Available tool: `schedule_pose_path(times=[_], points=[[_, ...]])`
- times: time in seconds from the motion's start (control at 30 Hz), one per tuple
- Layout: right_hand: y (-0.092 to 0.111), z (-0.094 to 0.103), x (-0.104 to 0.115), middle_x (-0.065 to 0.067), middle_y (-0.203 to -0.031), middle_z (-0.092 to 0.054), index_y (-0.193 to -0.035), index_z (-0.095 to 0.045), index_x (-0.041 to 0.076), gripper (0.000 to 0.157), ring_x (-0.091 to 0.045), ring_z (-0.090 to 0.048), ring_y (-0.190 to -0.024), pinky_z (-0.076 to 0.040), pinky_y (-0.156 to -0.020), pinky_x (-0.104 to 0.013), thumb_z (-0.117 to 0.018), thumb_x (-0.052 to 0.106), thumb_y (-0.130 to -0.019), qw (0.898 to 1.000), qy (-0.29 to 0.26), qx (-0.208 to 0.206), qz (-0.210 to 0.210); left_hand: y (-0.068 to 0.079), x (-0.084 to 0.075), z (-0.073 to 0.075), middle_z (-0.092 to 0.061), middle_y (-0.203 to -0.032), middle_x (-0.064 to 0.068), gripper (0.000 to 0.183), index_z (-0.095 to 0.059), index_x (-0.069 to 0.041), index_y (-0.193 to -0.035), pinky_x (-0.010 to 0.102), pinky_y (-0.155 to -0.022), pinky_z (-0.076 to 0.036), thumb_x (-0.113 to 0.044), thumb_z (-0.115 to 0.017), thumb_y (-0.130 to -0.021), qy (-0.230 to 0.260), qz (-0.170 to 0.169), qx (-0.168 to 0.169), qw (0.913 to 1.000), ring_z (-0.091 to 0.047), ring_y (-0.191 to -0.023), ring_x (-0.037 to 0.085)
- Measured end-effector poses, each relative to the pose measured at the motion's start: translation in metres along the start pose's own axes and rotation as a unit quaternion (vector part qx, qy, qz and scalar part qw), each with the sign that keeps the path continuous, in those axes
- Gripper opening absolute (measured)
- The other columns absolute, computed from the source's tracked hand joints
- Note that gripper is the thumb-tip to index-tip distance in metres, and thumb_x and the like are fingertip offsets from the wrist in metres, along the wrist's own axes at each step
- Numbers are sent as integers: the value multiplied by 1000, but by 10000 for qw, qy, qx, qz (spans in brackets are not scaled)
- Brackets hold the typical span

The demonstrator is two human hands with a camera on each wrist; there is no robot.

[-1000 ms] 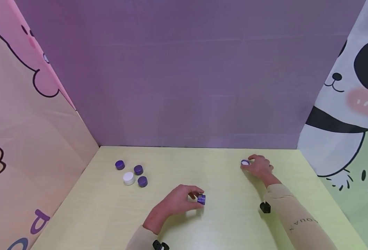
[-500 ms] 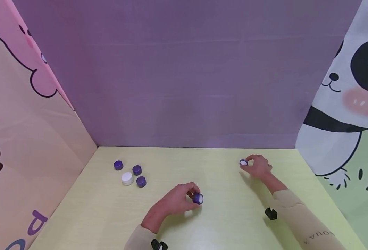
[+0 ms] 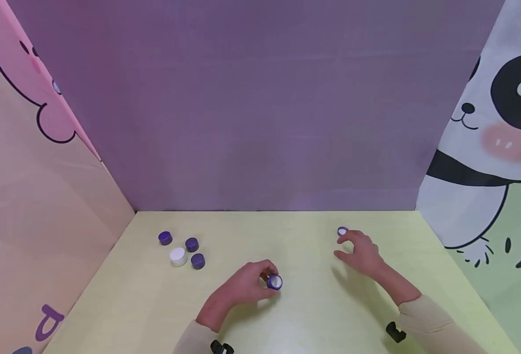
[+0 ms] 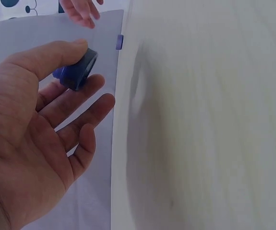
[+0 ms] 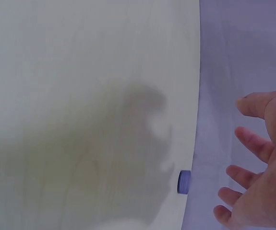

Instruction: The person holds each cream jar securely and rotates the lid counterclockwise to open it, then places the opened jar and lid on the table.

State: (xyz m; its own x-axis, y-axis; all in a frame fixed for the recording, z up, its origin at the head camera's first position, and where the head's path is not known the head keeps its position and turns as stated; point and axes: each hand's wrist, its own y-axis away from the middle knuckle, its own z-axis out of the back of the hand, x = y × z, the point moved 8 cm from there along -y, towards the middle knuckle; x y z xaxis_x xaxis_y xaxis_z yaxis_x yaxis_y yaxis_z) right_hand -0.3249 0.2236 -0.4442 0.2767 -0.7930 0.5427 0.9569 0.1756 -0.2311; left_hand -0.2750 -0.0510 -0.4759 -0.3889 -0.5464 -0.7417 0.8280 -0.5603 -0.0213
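Observation:
My left hand (image 3: 245, 287) pinches a small purple bottle cap (image 3: 275, 281) between thumb and fingers, raised over the table near its middle. In the left wrist view the thumb presses on that cap from above, while the other fingers curve loosely. Its pale face is turned toward the head camera. My right hand (image 3: 361, 253) hovers at the back right, thumb and fingers apart with nothing between them. Just beyond its fingertips another purple cap (image 3: 342, 231) sits on the table, pale face showing; in the right wrist view this cap (image 5: 184, 182) stands apart from the fingers.
On the left of the pale wooden table (image 3: 304, 319) lie several caps: a white cap (image 3: 178, 256) with purple caps (image 3: 197, 261) around it. A purple wall cloth (image 3: 260, 108) rises behind, and printed panels flank both sides.
My right hand has let go of the cap at the back right and drawn back from it. The left hand has turned its cap so the pale face shows.

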Motion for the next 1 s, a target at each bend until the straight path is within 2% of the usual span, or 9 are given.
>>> schedule_pose_path(times=[0.23, 0.43, 0.6, 0.73, 0.83, 0.93, 1.0], points=[[25, 4, 22, -23, -125, -57, -98, -67, 9, 19, -47, -51, -115, -37, -83, -70, -75, 15, -82, 9990, -78, -25, 439, -1, 1, 5, -64, -99, -11, 36, -62, -14, -115, 29, -83, -49, -23, -78, -84, -205, -17, -4, 9998, -60, -93, 9], [39, 7, 33, -21, -125, -57, -97, -66, 13, 18, -45, -52, -114, -37, -84, -69, -75, 14, -82, 9981, -98, -16, 603, -6, 3, 13, -61, -98, -15, 31, -66, -19, -107, 31, -86, -47, -28, -81, -81, -477, -48, -136, 9988, -58, -99, 16], [47, 10, 41, -18, -126, -56, -100, -65, 15, 21, -43, -53, -115, -35, -86, -69, -76, 14, -82, 9973, -246, -6, 691, -12, 5, 21, -56, -94, -12, 33, -69, -16, -106, 29, -81, -47, -29, -82, -79, -578, -157, -257, 9979, -56, -94, 19], [52, 12, 50, -7, -119, -58, -102, -64, 14, 23, -33, -56, -110, -42, -89, -55, -76, 11, -83, 9955, -505, 41, 805, -17, 5, 26, -57, -93, -11, 34, -69, -13, -108, 28, -81, -48, -27, -81, -80, -614, -149, -265, 9977, -56, -91, 15], [56, 11, 55, 4, -106, -60, -102, -64, 11, 23, -26, -58, -98, -49, -79, -40, -76, 8, -83, 9935, -785, 60, 819, -20, 5, 28, -58, -93, -11, 34, -69, -12, -108, 28, -82, -48, -27, -81, -80, -707, -202, -265, 9969, -56, -91, 15], [59, 7, 59, 10, -90, -60, -96, -63, 13, 17, -19, -58, -85, -49, -69, -32, -75, 9, -84, 9918, -1069, 177, 672, -22, 7, 28, -58, -93, -11, 34, -69, -11, -108, 29, -83, -48, -27, -81, -80, -759, -220, -253, 9966, -57, -92, 15], [62, 4, 61, 11, -76, -55, -86, -59, 15, 16, -12, -54, -71, -45, -62, -27, -74, 10, -85, 9899, -1291, 328, 476, -22, 9, 29, -58, -94, -11, 34, -69, -12, -108, 29, -83, -48, -27, -81, -80, -764, -179, -241, 9966, -56, -93, 15]])
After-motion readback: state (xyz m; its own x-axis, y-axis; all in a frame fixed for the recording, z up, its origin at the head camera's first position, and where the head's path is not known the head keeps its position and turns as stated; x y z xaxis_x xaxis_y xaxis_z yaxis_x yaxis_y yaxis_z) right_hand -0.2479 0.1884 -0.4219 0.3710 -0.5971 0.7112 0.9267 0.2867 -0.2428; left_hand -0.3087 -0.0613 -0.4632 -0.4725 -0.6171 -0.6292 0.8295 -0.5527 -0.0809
